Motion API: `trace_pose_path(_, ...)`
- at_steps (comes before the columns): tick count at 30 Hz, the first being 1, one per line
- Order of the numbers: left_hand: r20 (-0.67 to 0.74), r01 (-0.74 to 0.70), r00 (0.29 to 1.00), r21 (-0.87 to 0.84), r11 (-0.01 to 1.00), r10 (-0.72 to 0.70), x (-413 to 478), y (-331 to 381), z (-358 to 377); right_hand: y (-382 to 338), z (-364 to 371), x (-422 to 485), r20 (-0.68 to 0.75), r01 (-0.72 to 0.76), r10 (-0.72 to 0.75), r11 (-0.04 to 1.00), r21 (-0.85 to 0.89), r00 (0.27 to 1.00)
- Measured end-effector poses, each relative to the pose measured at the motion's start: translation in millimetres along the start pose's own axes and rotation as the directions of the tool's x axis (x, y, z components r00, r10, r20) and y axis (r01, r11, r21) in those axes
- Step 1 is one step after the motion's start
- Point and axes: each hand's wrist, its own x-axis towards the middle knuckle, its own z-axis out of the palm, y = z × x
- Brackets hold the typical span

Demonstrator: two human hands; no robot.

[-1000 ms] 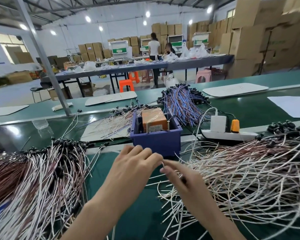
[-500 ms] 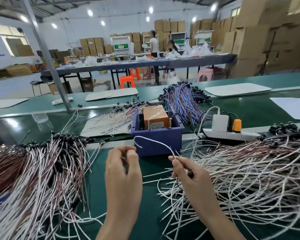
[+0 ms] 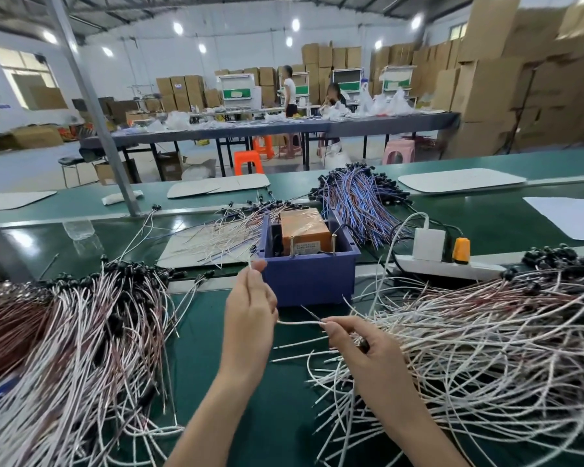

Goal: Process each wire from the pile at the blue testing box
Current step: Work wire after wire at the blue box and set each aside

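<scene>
The blue testing box [image 3: 309, 274] stands on the green bench straight ahead, with an orange unit [image 3: 304, 227] and two brass posts inside. My left hand [image 3: 250, 308] pinches one end of a white wire [image 3: 299, 322] just in front of the box's left corner. My right hand [image 3: 358, 342] pinches the same wire further along, with a black part in its palm. A big pile of white and red wires [image 3: 469, 342] lies to the right, under my right wrist. Another pile [image 3: 71, 332] lies to the left.
A white power strip [image 3: 452, 264] with a white adapter and an orange plug lies right of the box. Blue and red wires [image 3: 361, 203] are heaped behind the box; thin loose wires [image 3: 216, 237] lie on white card to its left. A steel post [image 3: 91, 106] rises at left.
The white wire, arched between my hands before, is now pulled nearly straight. My left hand has lifted towards the box's left corner; my right hand has dropped slightly and shifted right.
</scene>
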Motion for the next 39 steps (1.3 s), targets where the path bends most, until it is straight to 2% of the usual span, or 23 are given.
trace_pose_path(7,0.102,-0.166,0.983,0.113,0.98,0.155,-9.1,-27.9,1.2,4.8,-3.9,11.1,-0.057,-0.166,0.181,0.965,0.205,0.982)
trace_pose_path(10,0.104,-0.233,0.969,0.101,0.967,0.222,-13.4,-27.8,3.6,1.4,-1.7,19.2,-0.154,-0.154,0.201,0.949,0.275,0.967)
trace_pose_path(12,0.054,-0.193,0.98,0.06,0.979,0.19,-16.0,-28.9,7.3,-2.3,2.0,28.9,-0.255,-0.123,0.203,0.947,0.296,0.945)
trace_pose_path(15,-0.009,-0.05,0.999,-0.031,0.998,0.05,-11.6,-32.9,8.9,-6.3,11.5,46.3,-0.353,-0.07,0.168,0.96,0.272,0.92)
trace_pose_path(20,0.007,0.11,0.994,-0.209,0.972,-0.111,1.9,-39.3,1.8,-0.9,26.6,71.1,-0.451,-0.051,0.163,0.967,0.251,0.878)
trace_pose_path(26,0.02,0.127,0.992,-0.247,0.961,-0.126,6.5,-43.8,1.9,9.2,31.1,83.4,-0.484,-0.098,0.196,0.971,0.22,0.853)
trace_pose_path(34,-0.008,0.111,0.993,-0.264,0.958,-0.117,9.7,-44.1,-1.1,9.3,33.0,84.7,-0.4,-0.14,0.197,0.976,0.166,0.895)
trace_pose_path(39,-0.008,0.112,0.993,-0.261,0.959,-0.118,9.8,-45.3,-1.4,7.3,35.1,82.3,-0.412,-0.146,0.189,0.98,0.133,0.891)
